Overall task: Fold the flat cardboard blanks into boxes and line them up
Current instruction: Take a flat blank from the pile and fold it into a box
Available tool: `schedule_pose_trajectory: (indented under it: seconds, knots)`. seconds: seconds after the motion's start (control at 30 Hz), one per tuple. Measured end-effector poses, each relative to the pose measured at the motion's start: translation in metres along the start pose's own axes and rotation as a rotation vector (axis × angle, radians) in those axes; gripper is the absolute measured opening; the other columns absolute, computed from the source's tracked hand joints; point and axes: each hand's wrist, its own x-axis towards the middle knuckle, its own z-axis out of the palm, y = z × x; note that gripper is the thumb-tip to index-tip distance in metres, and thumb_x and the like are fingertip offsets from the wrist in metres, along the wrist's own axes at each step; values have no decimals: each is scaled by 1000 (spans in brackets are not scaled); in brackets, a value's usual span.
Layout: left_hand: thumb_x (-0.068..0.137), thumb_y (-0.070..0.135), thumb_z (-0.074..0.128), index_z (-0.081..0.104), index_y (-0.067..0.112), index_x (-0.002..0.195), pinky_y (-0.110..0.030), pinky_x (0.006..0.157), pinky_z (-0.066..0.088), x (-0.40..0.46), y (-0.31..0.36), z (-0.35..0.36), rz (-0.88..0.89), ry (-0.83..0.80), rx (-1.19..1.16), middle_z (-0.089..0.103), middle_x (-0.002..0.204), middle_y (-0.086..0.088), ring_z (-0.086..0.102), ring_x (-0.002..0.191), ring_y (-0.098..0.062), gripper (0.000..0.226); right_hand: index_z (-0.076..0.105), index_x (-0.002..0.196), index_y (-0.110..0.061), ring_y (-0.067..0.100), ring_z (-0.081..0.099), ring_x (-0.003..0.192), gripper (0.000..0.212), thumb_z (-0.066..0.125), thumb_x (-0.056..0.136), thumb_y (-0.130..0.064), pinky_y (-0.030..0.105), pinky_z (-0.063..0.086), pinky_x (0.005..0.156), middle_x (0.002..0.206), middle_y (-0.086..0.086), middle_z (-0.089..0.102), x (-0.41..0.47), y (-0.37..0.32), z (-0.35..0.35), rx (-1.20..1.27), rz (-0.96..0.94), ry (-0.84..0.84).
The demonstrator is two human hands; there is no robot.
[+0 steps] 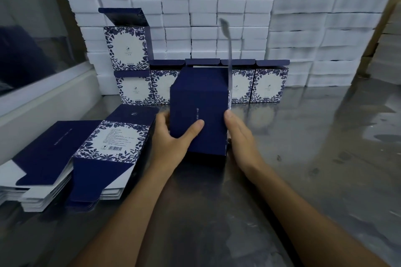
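At the middle of the steel bench [303, 158], in the head view, a dark blue box [198, 115] is held upright between two hands. The left hand [173, 136] is wrapped round the box's left edge: the thumb is laid flat across the near blue face and the fingers are curled behind the left side. The right hand [240, 136] is pressed against the box's right side with its fingers straight and together; only the thumb tip and the back of the hand are seen, the fingers being hidden behind the box. A thin flap [227, 50], seen edge-on and blurred, is raised from the box's right rear corner.

Behind the held box, a row of finished boxes [268, 86] with blue leaf borders on white fronts is lined up along the back, their top flaps open. One more box [127, 47] is set on top of the row's left end, its lid flap raised.

On the bench to the left, a stack of flat blanks [86, 154] is laid, blue and white, with a barcode panel facing up; the stack lies just beside the left hand.

A wall of white foam blocks [217, 6] is piled behind everything.
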Motion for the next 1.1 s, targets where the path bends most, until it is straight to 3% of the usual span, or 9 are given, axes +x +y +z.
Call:
schedule_pose_trajectory:
  seconds: [0.1,0.2,0.3,0.4,0.5,0.57,0.73,1.03,1.1]
  knots:
    - [62,51,80,59,18,112,-21,75,57,1,4,-3,-62,-109,-154,73,105,12,70,98,-10,64,72,116,-36,14,68,114,46,47,92,-67,42,51,100,121,-6,73,0,-1,-1,39,11,52]
    - [65,51,78,52,-4,109,-50,95,52,1,3,-5,-72,-190,-137,71,103,-7,68,102,-23,76,74,107,-38,9,69,110,42,38,99,-59,34,52,95,116,-10,74,1,-1,-3,-15,-8,110]
    - [62,56,79,44,3,85,-52,91,45,3,1,-8,-62,-193,-70,52,86,-15,58,88,-28,67,71,104,-32,10,69,108,40,34,106,-48,34,54,93,112,-10,75,2,-1,-6,-44,2,168]
    - [57,58,79,41,21,79,-43,86,45,3,-2,-8,12,-149,126,48,94,-15,53,93,-27,58,65,99,-22,20,67,101,34,40,106,-43,46,54,93,106,1,72,4,-1,-9,-122,36,270]
    - [53,61,77,38,31,95,-17,82,37,-1,0,-4,185,-74,308,42,102,7,46,96,-9,65,56,95,-25,13,64,96,21,51,101,-44,29,51,76,102,-4,66,4,-1,-9,-109,51,354]
    - [51,59,78,36,24,104,-13,86,35,-1,2,-3,304,-49,405,37,108,7,43,101,-9,76,51,89,-20,12,60,85,25,56,100,-42,17,47,65,92,-3,61,5,-1,-10,-106,32,426]
    - [50,48,86,32,21,111,-43,104,40,-1,8,-5,474,-66,565,32,134,-8,33,131,-19,86,51,73,-13,8,49,51,44,48,104,-43,15,41,46,63,5,54,6,-6,-10,-11,44,417]
    - [50,44,91,32,22,114,-49,100,46,-3,10,-5,560,-69,685,24,145,-4,30,136,-24,89,38,59,-15,8,30,42,44,46,102,-16,22,27,43,46,-7,37,7,-6,-15,-83,80,395]
    - [50,43,91,33,21,114,-49,97,48,-3,9,-5,571,-57,705,24,145,-5,30,136,-25,90,36,58,-16,8,28,43,46,47,103,-19,20,26,42,46,-7,34,7,-5,-15,-73,78,393]
